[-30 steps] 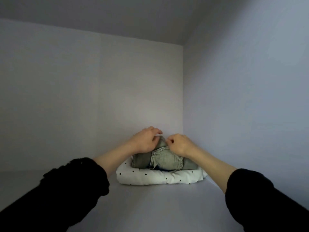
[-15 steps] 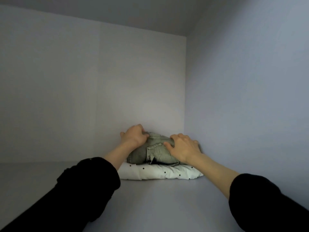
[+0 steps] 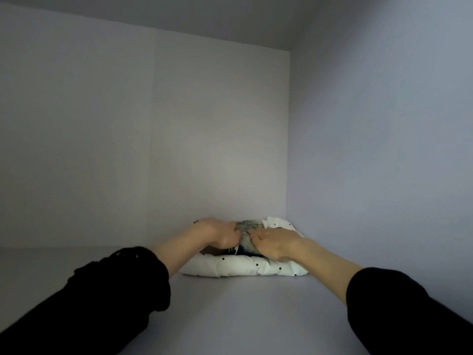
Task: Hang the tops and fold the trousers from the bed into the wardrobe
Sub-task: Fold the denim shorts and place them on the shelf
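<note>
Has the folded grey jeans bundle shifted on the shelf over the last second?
Yes. The grey jeans have been pushed deeper, toward the back wall, across the white dotted fabric, with both hands on them.
</note>
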Motion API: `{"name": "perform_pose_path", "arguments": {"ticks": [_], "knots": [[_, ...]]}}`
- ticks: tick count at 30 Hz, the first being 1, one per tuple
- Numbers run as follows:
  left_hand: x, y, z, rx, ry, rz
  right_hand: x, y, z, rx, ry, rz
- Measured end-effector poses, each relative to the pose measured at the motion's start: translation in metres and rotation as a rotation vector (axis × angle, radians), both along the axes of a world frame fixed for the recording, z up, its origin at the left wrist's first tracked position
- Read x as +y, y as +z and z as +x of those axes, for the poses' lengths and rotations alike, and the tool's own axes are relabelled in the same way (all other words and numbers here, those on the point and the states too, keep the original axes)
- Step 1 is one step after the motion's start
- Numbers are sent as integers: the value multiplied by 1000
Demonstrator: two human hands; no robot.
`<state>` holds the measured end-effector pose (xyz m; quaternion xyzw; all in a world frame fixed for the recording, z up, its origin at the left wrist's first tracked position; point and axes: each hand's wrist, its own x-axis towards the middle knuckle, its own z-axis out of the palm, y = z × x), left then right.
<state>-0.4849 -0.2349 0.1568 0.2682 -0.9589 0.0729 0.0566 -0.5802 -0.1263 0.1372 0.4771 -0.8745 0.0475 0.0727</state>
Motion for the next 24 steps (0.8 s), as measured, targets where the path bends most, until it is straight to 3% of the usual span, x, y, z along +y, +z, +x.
{"name": "perform_pose_path", "arguments": {"ticks": [4,10,17,24], "knots": [[0,-3,-1,31,-17,9,2,-1,0,13,4,0],[8,27,18,267,-86,52,31,22,17,-13,59,-150],[66,42,58,432,-197,181,86,43,48,-100,20,-349],[156,31,125,590,-438,275,169,28,122,-129,-147,-575]]}}
